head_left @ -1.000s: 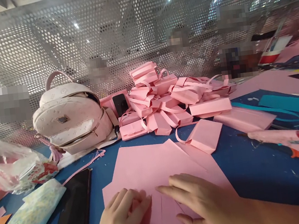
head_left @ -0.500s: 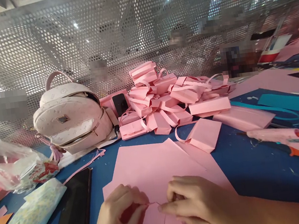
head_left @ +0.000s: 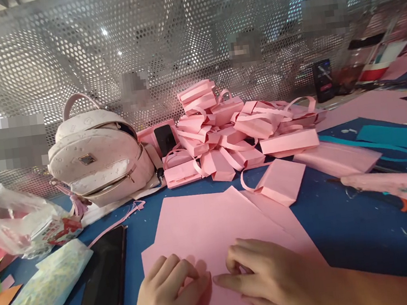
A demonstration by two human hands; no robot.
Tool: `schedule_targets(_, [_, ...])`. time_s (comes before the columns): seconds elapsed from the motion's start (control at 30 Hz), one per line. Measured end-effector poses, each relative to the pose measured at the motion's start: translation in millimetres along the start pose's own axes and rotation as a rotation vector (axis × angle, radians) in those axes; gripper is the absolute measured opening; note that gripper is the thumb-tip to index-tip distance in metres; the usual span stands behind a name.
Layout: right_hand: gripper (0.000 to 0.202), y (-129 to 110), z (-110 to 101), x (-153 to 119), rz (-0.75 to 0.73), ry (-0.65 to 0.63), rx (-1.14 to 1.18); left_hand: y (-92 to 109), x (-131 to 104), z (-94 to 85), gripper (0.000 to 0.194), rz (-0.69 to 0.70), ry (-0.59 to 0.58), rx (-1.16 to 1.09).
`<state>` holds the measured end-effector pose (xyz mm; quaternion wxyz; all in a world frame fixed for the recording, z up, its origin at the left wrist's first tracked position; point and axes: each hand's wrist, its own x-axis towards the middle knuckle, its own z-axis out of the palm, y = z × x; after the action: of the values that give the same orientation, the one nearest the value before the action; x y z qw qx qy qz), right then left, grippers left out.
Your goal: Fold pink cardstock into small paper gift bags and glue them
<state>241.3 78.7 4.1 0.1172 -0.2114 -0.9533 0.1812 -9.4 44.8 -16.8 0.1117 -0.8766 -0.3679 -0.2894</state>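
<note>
Pink paper sheets lie overlapping in front of me, with both hands over them. My left hand is closed, its thumb and forefinger pinched together at the pink paper. Close by on the right, my right hand has curled fingers, with thumb and forefinger tips drawn together on the paper. A narrow gap separates the two sets of fingertips. Part of the paper beneath the hands is hidden, and some crease or cut edges show low down beside the right hand.
Behind the sheets is a heap of folded pink paper bags. A white backpack, a black phone and a tissue pack are on the left. A pink glue gun lies at right, near teal paper. Perforated metal panel stands behind.
The small raised paper edge between my fingertips no longer shows. My left fingers have shifted slightly right and down onto the sheet. The view has moved a little.
</note>
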Motion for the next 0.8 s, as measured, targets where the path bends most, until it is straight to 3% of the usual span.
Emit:
schedule_targets(0.37, [0.03,1.3,2.8,0.7,-0.005,0.018,-0.022,-7.7,-0.3,3.9,0.02,0.107,0.026,-0.051])
schedule_targets(0.6, [0.032,0.7,1.1,-1.0,-0.013,0.016,-0.01,-8.2,4.8,-2.1,0.018,0.147,-0.021,-0.042])
schedule_targets(0.7, [0.035,-0.2,-3.8,-1.1,0.023,-0.01,0.073,-13.2,1.9,-3.7,0.019,0.105,-0.122,-0.145])
schedule_targets(0.8, [0.033,0.7,-7.2,-0.1,0.123,-0.034,0.226,-16.3,1.6,-6.7,0.021,-0.042,-0.29,-0.377])
